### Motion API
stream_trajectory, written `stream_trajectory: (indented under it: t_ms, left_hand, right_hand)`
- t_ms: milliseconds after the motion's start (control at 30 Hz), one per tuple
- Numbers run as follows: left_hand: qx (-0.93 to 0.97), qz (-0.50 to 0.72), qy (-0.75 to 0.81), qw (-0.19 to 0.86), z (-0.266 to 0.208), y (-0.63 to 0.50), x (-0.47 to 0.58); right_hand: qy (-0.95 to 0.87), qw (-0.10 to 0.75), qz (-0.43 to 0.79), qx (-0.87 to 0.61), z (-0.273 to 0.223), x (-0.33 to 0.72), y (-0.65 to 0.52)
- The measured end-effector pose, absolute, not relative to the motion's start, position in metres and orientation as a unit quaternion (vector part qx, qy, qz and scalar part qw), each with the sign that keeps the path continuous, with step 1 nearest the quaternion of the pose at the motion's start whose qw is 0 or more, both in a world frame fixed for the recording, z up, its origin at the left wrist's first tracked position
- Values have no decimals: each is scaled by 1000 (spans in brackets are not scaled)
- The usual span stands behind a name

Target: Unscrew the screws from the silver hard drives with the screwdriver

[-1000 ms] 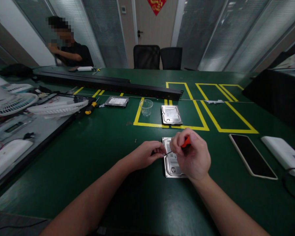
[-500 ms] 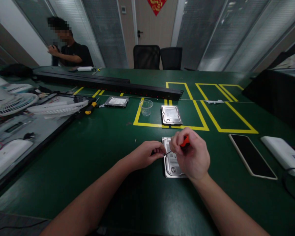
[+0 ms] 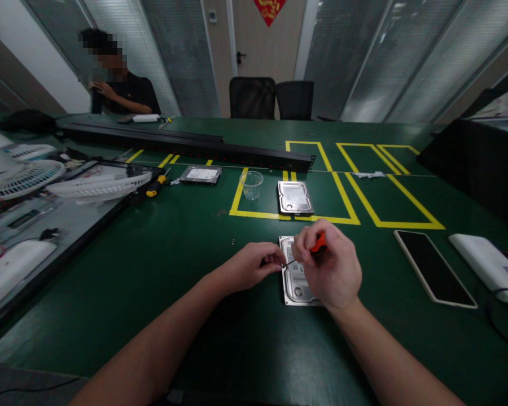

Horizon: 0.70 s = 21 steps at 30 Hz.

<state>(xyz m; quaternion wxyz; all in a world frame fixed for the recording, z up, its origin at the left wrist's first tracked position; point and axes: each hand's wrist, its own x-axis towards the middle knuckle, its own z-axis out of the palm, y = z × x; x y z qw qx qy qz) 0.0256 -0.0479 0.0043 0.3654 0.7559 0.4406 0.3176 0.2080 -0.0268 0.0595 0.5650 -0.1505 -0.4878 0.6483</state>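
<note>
A silver hard drive [image 3: 289, 294] lies flat on the green table [image 3: 237, 338], partly covered by my hands. My right hand [image 3: 337, 269] is wrapped around the red-orange handle of a screwdriver [image 3: 319, 243]. Its thin shaft slants down to the drive's left edge. At that same spot, the fingertips of my left hand [image 3: 254, 265] are pinched together by the screwdriver tip; what they grip there is too small to make out. Several tiny screws [image 3: 232, 242] lie to the left of the drive.
Beyond sit a second hard drive [image 3: 294, 197], a clear plastic cup [image 3: 251, 186] and another drive [image 3: 201, 174]. A yellow-black screwdriver [image 3: 156, 185] and white fan parts [image 3: 101, 187] are left. A phone [image 3: 434, 269] and white power bank [image 3: 489, 268] lie right. A person [image 3: 127, 93] sits behind.
My hands, the screwdriver and the hard drive look unmoved. The person across the table has shifted their head and arms slightly.
</note>
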Motion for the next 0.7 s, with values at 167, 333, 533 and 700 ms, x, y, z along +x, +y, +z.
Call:
stream_trajectory:
  t_ms: [167, 333, 533, 700]
  left_hand:
    - [756, 324, 436, 366, 3, -48, 25]
    - [757, 323, 436, 363, 5, -49, 26]
    - [751, 321, 435, 379, 7, -49, 26]
    - [750, 320, 440, 376, 9, -50, 27]
  right_hand:
    - [-487, 557, 654, -159, 60, 207, -26]
    - [-523, 547, 630, -175, 63, 208, -25]
    - [-508, 540, 653, -154, 66, 206, -25]
    - [-514, 515, 671, -146, 69, 208, -25]
